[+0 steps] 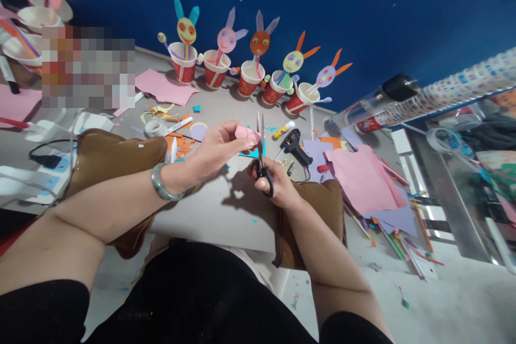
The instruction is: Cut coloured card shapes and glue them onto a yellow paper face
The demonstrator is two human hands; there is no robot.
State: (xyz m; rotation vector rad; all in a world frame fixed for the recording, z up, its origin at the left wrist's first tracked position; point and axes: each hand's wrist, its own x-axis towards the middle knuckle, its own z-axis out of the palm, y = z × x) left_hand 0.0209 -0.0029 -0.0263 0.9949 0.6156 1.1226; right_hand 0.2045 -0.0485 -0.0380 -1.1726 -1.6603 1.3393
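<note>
Between thumb and fingers, my left hand [223,145] pinches a small piece of pink paper [242,132] with a rounded outline. My right hand [278,180] grips black-handled scissors [261,145], their blades pointing away from me and slightly apart. The blades stand at the right edge of the pink paper; whether they touch it I cannot tell. Beneath the hands lies a bit of blue paper [249,153] on the grey table [209,220]. Just right of the scissors are a black glue gun [297,148] and a yellow glue stick [284,129].
Several red paper cups [250,80] with paper rabbit faces line the back by the blue wall [363,21]. Pink sheets [365,177] lie at right, paper scraps [181,140] at left. Brown cushions [116,158] sit under both forearms. A stack of cups [451,83] reaches in from the right.
</note>
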